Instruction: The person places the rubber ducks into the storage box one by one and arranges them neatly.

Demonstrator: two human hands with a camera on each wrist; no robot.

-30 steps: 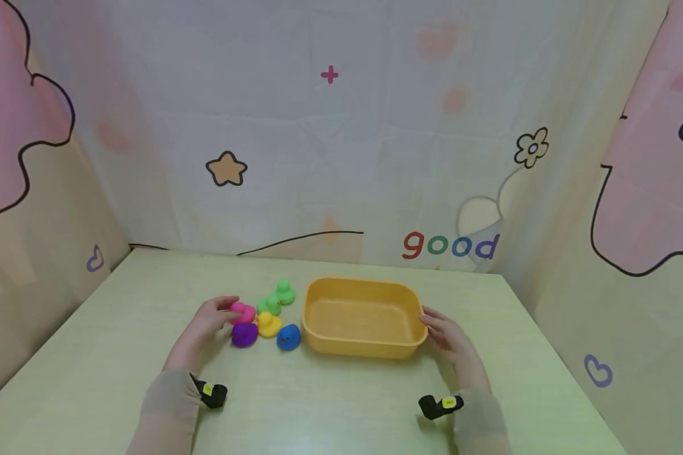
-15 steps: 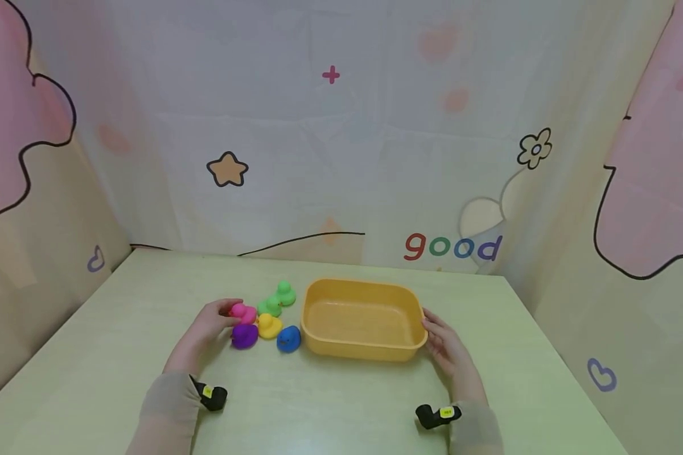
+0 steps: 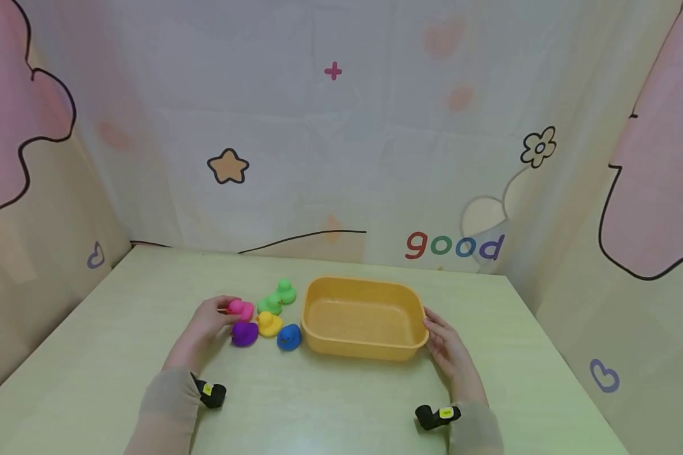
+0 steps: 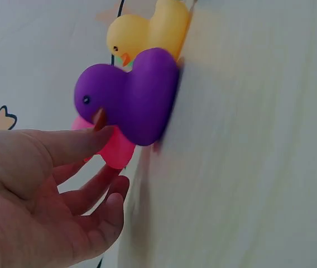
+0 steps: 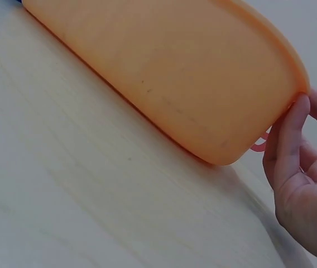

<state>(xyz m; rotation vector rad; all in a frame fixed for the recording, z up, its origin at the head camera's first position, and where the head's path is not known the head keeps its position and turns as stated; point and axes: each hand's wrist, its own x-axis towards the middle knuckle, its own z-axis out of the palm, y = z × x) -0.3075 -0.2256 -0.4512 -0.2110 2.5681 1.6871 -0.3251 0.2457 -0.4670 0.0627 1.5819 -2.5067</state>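
In the head view my left hand pinches a pink rubber duck between thumb and fingers. From the left wrist, the pink duck is partly hidden behind a purple duck close to the thumb tip. Beside them sit a yellow duck, a blue duck and two green ducks. An orange-yellow plastic basin stands to their right, with nothing inside. My right hand touches its right end, loosely bent fingertips against the outside just under the rim.
Everything rests on a pale wood-grain table. A printed cloth backdrop surrounds the back and sides. The blue duck lies close to the basin's left end. Each wrist wears a small black camera.
My left fingers have closed around the pink duck, and it has shifted slightly left. The right hand has adjusted its fingers at the basin's end. The other ducks have kept their places.
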